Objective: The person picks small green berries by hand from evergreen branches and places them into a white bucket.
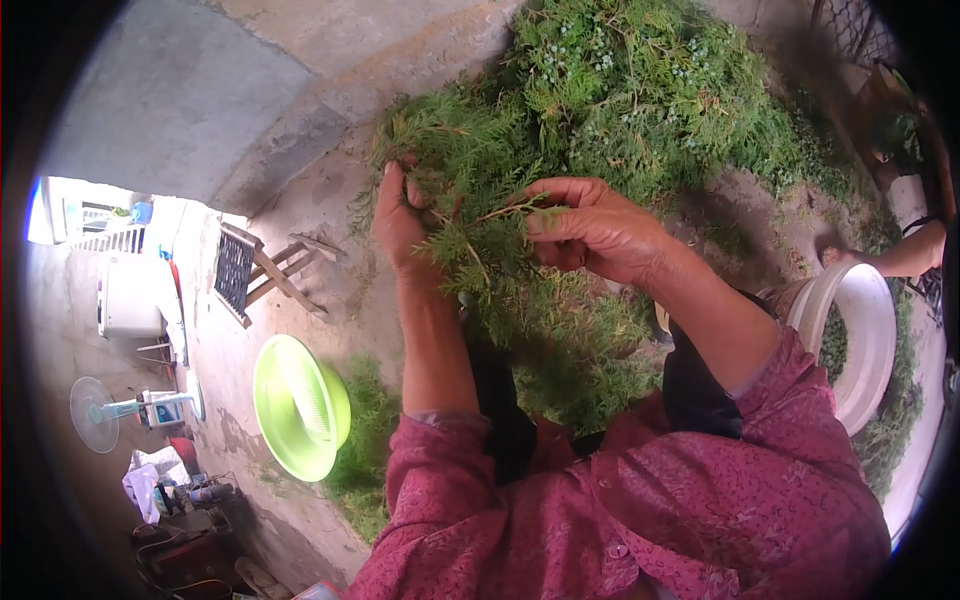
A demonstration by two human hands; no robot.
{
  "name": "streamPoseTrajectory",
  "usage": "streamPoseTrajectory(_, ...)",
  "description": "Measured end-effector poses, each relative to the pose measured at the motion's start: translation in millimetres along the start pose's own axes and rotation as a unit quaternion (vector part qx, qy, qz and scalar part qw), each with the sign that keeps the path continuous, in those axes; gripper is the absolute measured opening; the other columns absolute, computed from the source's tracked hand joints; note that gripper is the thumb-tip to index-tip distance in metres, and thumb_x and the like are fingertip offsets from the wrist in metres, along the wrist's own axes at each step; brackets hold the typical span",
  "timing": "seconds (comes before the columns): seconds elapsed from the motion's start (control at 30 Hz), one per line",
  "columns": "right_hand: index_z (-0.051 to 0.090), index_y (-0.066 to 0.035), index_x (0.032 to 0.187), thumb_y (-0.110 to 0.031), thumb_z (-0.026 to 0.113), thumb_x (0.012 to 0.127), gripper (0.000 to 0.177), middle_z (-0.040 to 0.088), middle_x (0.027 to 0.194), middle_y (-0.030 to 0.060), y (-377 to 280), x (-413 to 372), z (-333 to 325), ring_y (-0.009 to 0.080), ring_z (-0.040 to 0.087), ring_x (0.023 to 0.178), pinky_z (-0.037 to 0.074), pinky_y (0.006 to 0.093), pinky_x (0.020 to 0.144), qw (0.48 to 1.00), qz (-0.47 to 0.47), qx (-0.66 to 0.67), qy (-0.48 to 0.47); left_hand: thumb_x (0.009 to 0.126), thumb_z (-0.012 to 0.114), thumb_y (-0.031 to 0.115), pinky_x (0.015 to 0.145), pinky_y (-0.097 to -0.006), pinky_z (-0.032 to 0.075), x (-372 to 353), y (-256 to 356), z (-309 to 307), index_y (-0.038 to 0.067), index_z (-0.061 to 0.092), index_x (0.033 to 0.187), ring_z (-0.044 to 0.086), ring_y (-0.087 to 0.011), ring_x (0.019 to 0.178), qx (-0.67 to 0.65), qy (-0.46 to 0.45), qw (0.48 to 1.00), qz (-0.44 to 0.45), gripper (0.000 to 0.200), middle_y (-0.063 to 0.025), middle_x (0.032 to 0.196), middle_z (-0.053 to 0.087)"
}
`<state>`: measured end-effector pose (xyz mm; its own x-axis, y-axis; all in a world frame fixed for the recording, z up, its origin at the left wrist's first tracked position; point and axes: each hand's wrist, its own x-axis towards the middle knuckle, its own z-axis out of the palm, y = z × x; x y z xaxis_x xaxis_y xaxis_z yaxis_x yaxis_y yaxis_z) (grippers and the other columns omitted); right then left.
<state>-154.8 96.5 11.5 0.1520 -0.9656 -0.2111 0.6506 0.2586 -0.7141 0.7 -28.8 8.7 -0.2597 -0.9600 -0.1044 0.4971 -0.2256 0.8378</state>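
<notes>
My left hand point(405, 215) is closed around a leafy green conifer branch point(465, 130), its fingers partly hidden behind the foliage. Thumb and forefinger of my right hand point(595, 228) pinch a thin sprig point(512, 210) at the right side of that branch. Beyond both hands lies a large heap of cut conifer branches point(640, 90), dotted with pale bluish cones. More loose greenery point(585, 345) lies below my hands, between my legs.
A bright green plastic basin point(335, 390) rests on the floor at left, beside a wooden folding stool point(280, 270). At right stands a white bucket point(875, 340) with small green pieces inside. Another person's arm or leg point(905, 252) shows at the right edge. A fan point(98, 412) stands far left.
</notes>
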Motion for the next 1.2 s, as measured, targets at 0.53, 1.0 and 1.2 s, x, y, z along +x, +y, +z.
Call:
streamPoseTrajectory(0.53,0.06,0.001,0.087,-0.018,0.058,0.071,0.025,0.058,0.071,0.0087,-15,-23,-10,0.0097,0.048,0.046,0.032,0.0183,0.037,0.99,0.022,0.003,-0.139,0.09,0.04,0.029,0.045,-0.0258,0.035,-1,22,-10,0.006,0.05,0.09,0.039,-0.0119,0.046,0.015,-0.041,0.998,0.042,0.025,0.0044,0.051,0.036)
streamPoseTrajectory(1.0,0.06,-0.001,0.095,-0.03,0.059,0.083,0.031,0.049,0.061,-0.0012,-64,-22,-40,0.003,0.04,0.046,0.028,0.0152,0.037,0.959,-0.24,-0.059,0.136,0.082,0.05,0.021,0.047,-0.0262,0.033,-30,6,8,0.002,0.052,0.091,0.042,-0.0153,0.046,0.135,-0.25,0.958,-0.019,0.022,-0.0034,0.054,0.046)
streamPoseTrajectory(1.2,0.065,-0.006,0.094,-0.027,0.072,0.072,0.031,0.056,0.064,-0.002,-55,-13,-26,0.0044,0.043,0.051,0.038,0.0209,0.045,0.927,-0.06,-0.368,0.041,0.078,0.056,0.02,0.049,-0.0249,0.034,-28,6,5,0.003,0.054,0.097,0.045,-0.0137,0.053,0.184,-0.308,0.927,-0.113,0.026,-0.005,0.066,0.053)
